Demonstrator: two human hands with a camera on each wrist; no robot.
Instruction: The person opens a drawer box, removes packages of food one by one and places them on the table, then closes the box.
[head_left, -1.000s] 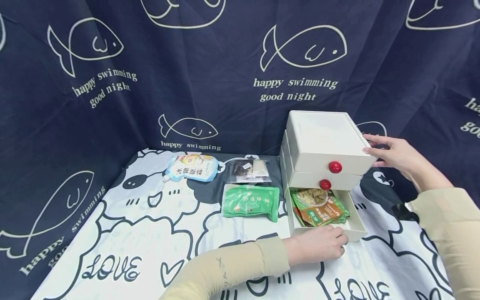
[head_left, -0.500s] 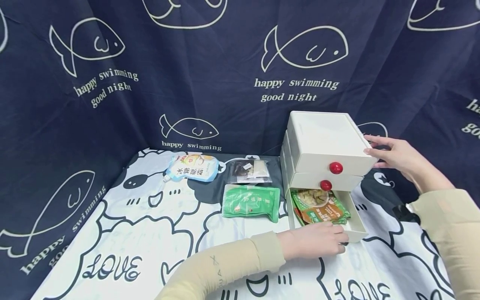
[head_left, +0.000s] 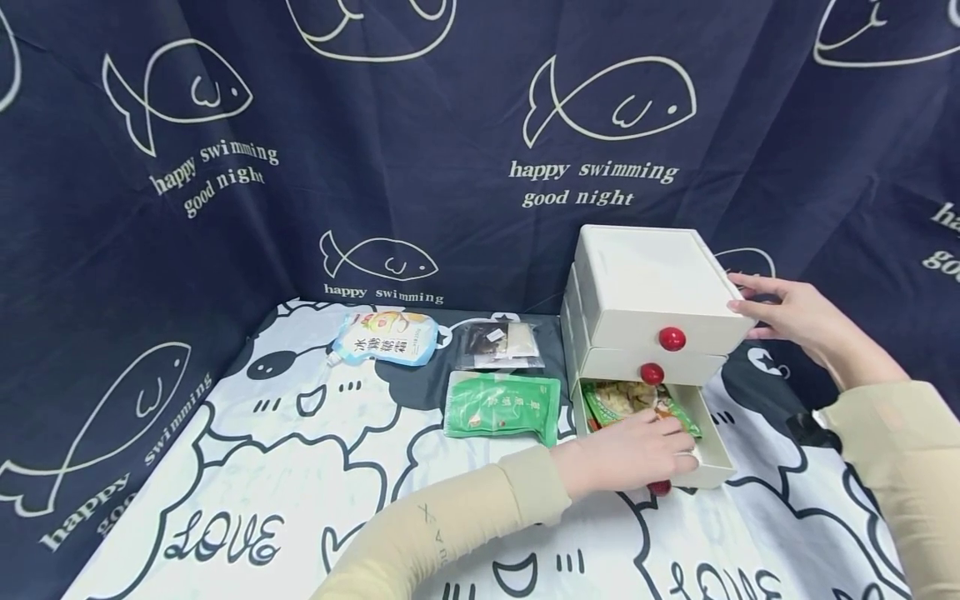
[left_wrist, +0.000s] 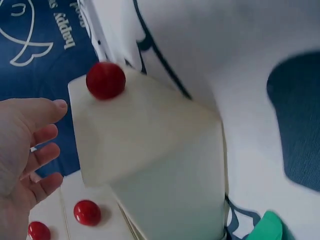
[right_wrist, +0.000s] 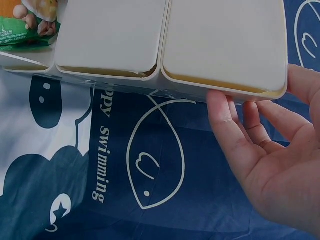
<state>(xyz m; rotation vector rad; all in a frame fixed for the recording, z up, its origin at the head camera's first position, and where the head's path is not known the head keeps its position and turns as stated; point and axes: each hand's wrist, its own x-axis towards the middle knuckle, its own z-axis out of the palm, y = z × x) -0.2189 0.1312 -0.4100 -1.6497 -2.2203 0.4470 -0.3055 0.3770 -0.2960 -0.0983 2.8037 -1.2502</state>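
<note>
A white drawer cabinet [head_left: 645, 271] with red knobs stands on the right of the cloth. Its bottom drawer [head_left: 712, 462] is pulled out, and green and orange food packets [head_left: 630, 398] lie inside, partly hidden by my left hand. That left hand [head_left: 630, 450] is over the drawer's front, fingers loosely bent around nothing; the left wrist view shows it apart from the drawer's red knob [left_wrist: 105, 80]. At the cabinet's upper right edge, my right hand [head_left: 798, 317] touches the side with its thumb and fingers, also seen in the right wrist view.
Left of the cabinet lie a green packet [head_left: 501, 406], a clear bag with dark and pale contents [head_left: 498, 342] and a blue-and-white spouted pouch [head_left: 386, 337]. A dark blue fish-print curtain [head_left: 480, 150] hangs behind the patterned cloth [head_left: 247, 475].
My left hand has come off the drawer's knob and moved slightly up over the drawer, covering more of the packets; the knob now shows below it. The right hand stays in place.
</note>
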